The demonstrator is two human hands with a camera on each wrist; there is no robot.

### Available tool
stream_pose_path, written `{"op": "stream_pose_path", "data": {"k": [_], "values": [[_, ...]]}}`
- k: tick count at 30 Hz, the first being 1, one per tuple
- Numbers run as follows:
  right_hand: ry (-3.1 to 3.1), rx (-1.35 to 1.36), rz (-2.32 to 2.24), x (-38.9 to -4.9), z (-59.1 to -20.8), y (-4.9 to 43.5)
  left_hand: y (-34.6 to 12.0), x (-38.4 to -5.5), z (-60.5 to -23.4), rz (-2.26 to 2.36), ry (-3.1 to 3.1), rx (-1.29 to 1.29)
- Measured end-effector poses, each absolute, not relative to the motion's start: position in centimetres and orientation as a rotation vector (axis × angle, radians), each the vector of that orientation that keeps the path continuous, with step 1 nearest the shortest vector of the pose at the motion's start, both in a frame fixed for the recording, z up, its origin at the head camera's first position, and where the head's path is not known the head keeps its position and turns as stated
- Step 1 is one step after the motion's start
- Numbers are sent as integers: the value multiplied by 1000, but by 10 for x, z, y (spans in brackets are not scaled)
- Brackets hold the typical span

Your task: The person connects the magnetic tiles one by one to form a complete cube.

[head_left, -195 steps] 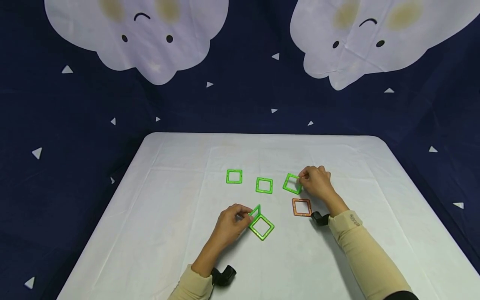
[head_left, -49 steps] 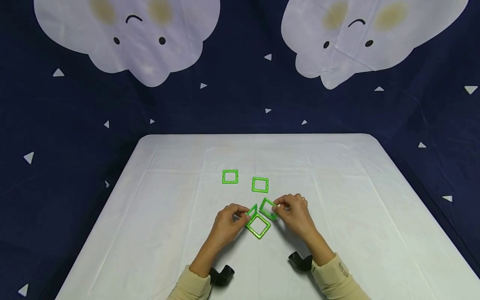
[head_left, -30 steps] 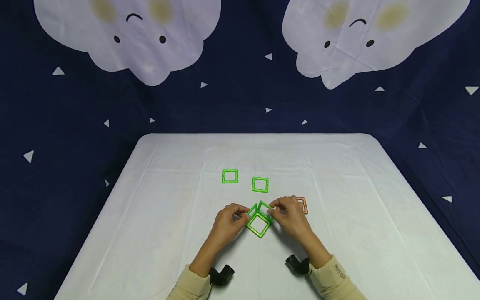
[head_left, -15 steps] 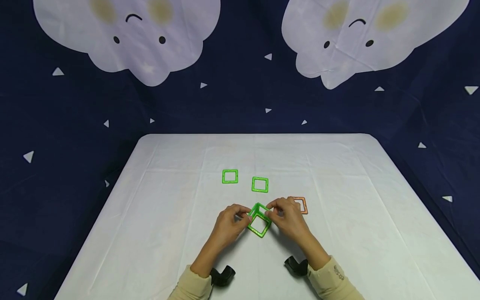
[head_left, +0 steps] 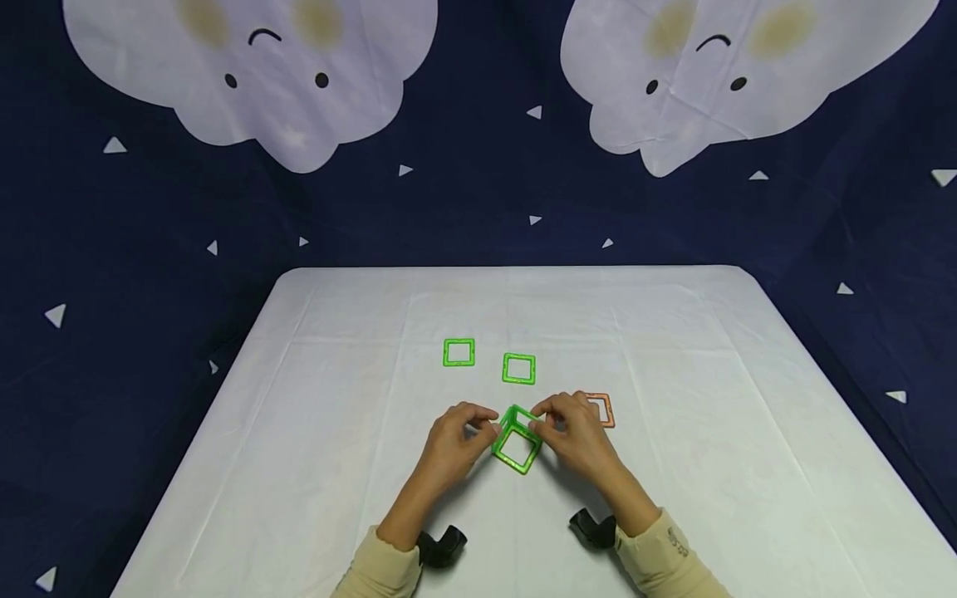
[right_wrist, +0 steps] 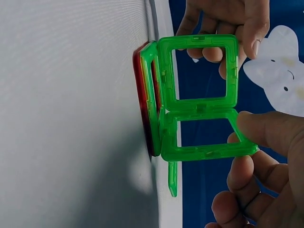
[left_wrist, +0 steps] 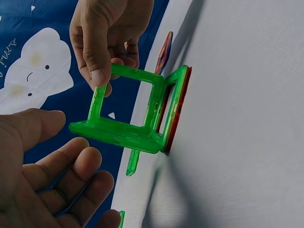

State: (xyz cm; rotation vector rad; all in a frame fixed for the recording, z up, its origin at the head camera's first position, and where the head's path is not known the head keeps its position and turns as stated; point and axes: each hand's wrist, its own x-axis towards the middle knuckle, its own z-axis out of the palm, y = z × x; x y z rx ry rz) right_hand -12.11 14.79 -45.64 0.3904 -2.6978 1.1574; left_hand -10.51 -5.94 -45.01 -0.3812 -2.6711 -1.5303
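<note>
My right hand [head_left: 576, 428] pinches the free edge of a green square magnetic tile [right_wrist: 209, 153] between thumb and fingers. That tile stands upright on a flat green tile [head_left: 510, 463], along its back right edge. A second upright green tile [right_wrist: 231, 71] stands on the back left edge, and the two uprights meet at a corner. Under the flat green tile lies a red square tile [right_wrist: 141, 102]. My left hand [head_left: 452, 444] is beside the left upright; in the left wrist view its thumb and fingers [left_wrist: 76, 147] are spread, with a gap to the tile.
Two loose green tiles [head_left: 459, 365] [head_left: 519, 381] lie farther back on the white table [head_left: 359, 365]. An orange tile [head_left: 610, 412] lies behind my right hand, partly hidden by it. A dark blue cloth [head_left: 478, 199] with white clouds hangs beyond the table.
My right hand has brought a green tile from the back right to the flat tile and stood it against the other upright. My left fingers have come off the left upright.
</note>
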Motion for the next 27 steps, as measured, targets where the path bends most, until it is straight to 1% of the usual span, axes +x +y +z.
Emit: {"op": "stream_pose_path", "data": {"k": [11, 27], "values": [[-2669, 441, 1138, -125, -459, 151, -56, -117, -450, -1511, -2659, -433], [-2650, 514, 1145, -130, -459, 155, -54, -133, -458, -1793, -2654, -471]]}}
